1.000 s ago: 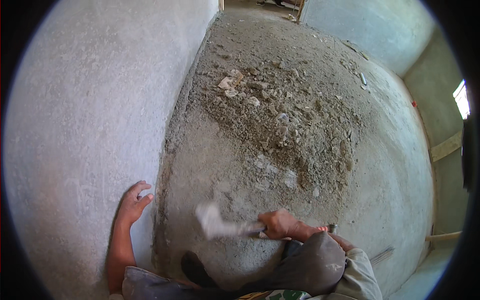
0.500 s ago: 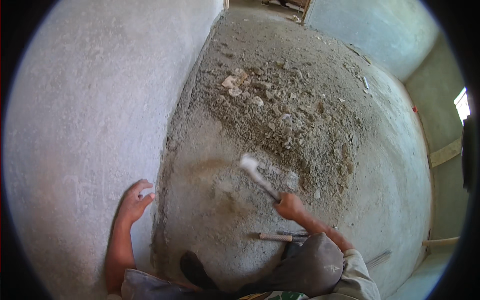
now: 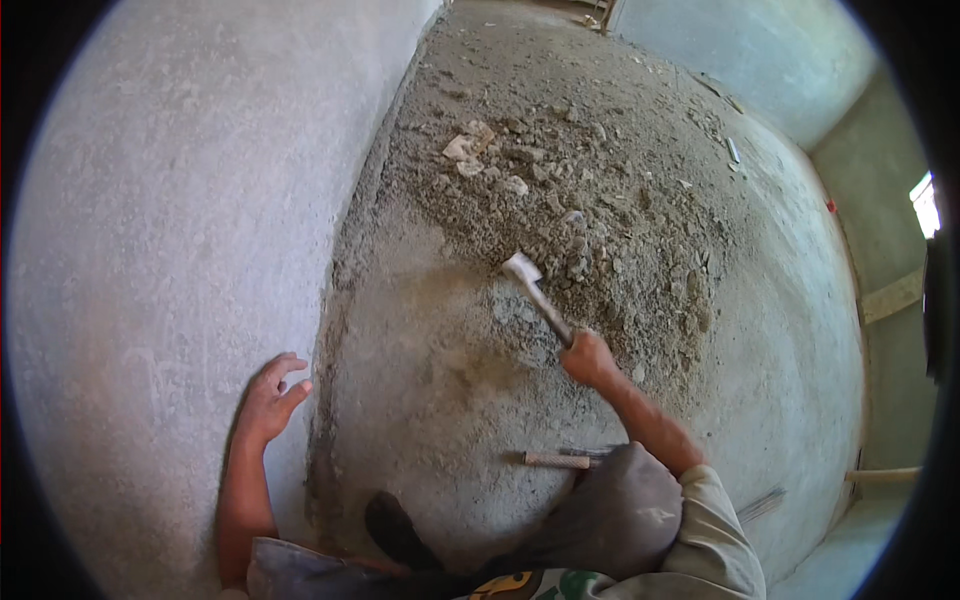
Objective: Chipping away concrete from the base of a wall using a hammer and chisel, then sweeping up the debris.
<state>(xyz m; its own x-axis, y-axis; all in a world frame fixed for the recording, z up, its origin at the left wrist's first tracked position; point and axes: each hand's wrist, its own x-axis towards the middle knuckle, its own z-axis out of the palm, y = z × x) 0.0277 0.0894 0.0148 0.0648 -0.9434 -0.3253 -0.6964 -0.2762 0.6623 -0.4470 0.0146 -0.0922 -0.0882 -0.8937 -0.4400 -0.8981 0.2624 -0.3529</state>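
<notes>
My left hand (image 3: 273, 400) has its fingers apart and slightly curled, beside the plastered wall (image 3: 170, 250) at the left. My right hand (image 3: 585, 355) is closed round the dark handle of a hand tool (image 3: 524, 269) with a flat, pale, dust-coated head, held over the near edge of the rubble pile (image 3: 590, 200). The tool is angled up and leftward; whether its head touches the debris I cannot tell. Below my right forearm, a tool with a textured tan handle (image 3: 555, 459) lies on the dusty concrete floor (image 3: 410, 400), partly hidden behind my knee.
Loose grit reaches to the back, where a wooden piece (image 3: 605, 18) stands. A curved-looking pale wall (image 3: 740, 50) is at upper right, with a bright opening (image 3: 926, 204), a board (image 3: 890, 298) and a wooden bar (image 3: 884, 474). Thin rods (image 3: 762, 505) lie at lower right, my dark shoe (image 3: 395, 530) below.
My right hand and tool have moved up and away from me toward the rubble, the head swinging from left to farther forward. My left hand has stayed by the wall.
</notes>
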